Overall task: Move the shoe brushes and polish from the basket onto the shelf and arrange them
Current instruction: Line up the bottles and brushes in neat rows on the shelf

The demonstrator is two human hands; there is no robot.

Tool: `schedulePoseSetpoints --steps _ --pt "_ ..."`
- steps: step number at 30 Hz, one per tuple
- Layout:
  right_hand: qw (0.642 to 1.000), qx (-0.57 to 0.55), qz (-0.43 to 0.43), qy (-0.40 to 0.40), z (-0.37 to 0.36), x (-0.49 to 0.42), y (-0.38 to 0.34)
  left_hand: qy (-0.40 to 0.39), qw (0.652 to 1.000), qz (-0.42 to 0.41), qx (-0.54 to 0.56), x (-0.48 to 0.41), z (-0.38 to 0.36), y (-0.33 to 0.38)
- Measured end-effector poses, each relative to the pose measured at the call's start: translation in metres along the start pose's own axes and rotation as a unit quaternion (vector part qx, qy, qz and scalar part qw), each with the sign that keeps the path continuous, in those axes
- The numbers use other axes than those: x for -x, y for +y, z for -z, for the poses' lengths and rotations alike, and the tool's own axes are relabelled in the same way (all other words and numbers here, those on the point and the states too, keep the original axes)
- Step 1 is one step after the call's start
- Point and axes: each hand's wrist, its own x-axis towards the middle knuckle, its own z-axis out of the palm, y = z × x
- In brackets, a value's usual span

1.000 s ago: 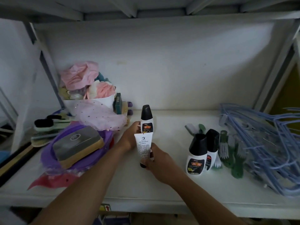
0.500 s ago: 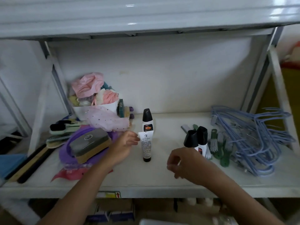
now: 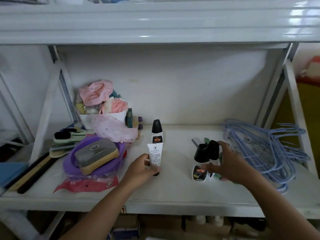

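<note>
A white polish tube [image 3: 155,154] stands cap-down at the middle of the white shelf [image 3: 173,194], and my left hand [image 3: 141,169] grips its lower part. Just behind it stands a polish bottle with a black cap [image 3: 156,132]. To the right, two more black-capped polish bottles [image 3: 201,154] stand side by side. My right hand [image 3: 230,163] wraps them, thumb across the front and fingers over the far cap. A purple basket [image 3: 71,164] at the left holds a grey-topped sponge brush [image 3: 97,155]. Green brushes behind my right hand are mostly hidden.
Two long-handled brushes [image 3: 67,136] lie left of the basket behind a shelf post [image 3: 45,116]. A white tub of cloths [image 3: 103,116] stands at the back left. A pile of blue hangers [image 3: 270,148] fills the right end. A red wrapper [image 3: 86,185] lies under the basket.
My right hand moved from in front of the shelf onto the two bottles at the right. My left hand dropped lower and closed on the tube. The view drew back.
</note>
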Motion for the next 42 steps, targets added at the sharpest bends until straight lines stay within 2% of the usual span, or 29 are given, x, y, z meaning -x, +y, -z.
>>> schedulePoseSetpoints --steps 8,14,27,36,42 --pt "0.981 -0.184 -0.032 -0.053 -0.012 -0.015 0.008 0.011 0.999 -0.027 -0.035 -0.009 -0.011 -0.002" --pt "0.970 -0.237 -0.007 -0.058 -0.031 -0.015 0.009 -0.067 0.994 -0.038 -0.083 -0.011 0.000 0.002" --pt "0.963 -0.269 0.007 -0.020 -0.063 -0.073 -0.018 -0.147 0.981 -0.010 -0.126 -0.007 0.032 0.004" --pt "0.960 -0.281 0.002 -0.001 -0.084 -0.141 -0.032 -0.127 0.986 0.001 -0.105 -0.012 0.042 -0.018" --pt "0.947 -0.320 0.030 -0.006 -0.092 -0.157 -0.034 -0.114 0.987 0.000 -0.117 -0.010 0.041 -0.027"
